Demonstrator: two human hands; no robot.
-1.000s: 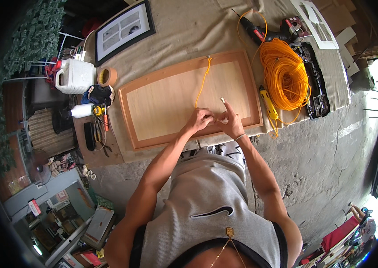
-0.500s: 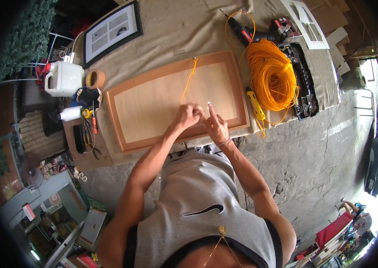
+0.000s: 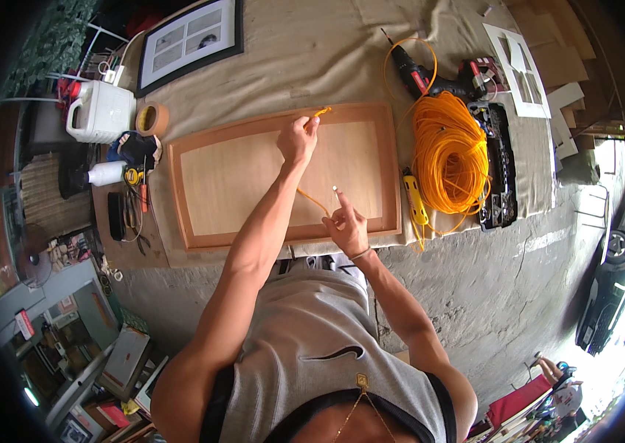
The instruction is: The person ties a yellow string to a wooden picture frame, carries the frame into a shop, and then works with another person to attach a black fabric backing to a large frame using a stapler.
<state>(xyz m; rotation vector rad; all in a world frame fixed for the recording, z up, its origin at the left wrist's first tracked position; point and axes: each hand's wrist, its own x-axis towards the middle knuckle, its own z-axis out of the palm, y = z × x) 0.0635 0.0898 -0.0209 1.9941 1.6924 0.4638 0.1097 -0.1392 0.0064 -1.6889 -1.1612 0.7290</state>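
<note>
A wooden frame (image 3: 394, 173) with a pale plywood panel (image 3: 239, 177) lies before me on the cloth-covered table. Orange cord (image 3: 314, 201) is fastened at its far edge. My left hand (image 3: 299, 140) is closed in a pinch on that cord, close to the fastening. Over the frame's near right part, my right hand (image 3: 347, 227) has its curled fingers on the cord's nearer stretch. Its index finger points away from me, with something small and white at the tip. Between the hands, the cord runs partly hidden under my left forearm.
To the right are a big coil of orange cord (image 3: 449, 159), a yellow utility knife (image 3: 414, 198), a cordless drill (image 3: 412, 66) and a black bit case (image 3: 503, 170). At left stand a white jug (image 3: 98, 112), a tape roll (image 3: 152, 118) and hand tools (image 3: 135, 210). A framed picture (image 3: 191, 46) lies far left.
My left hand has gone from beside the right hand out to the cord's fastening at the far edge. The right hand stays over the near part, cord in its fingers. The whole view has shifted slightly.
</note>
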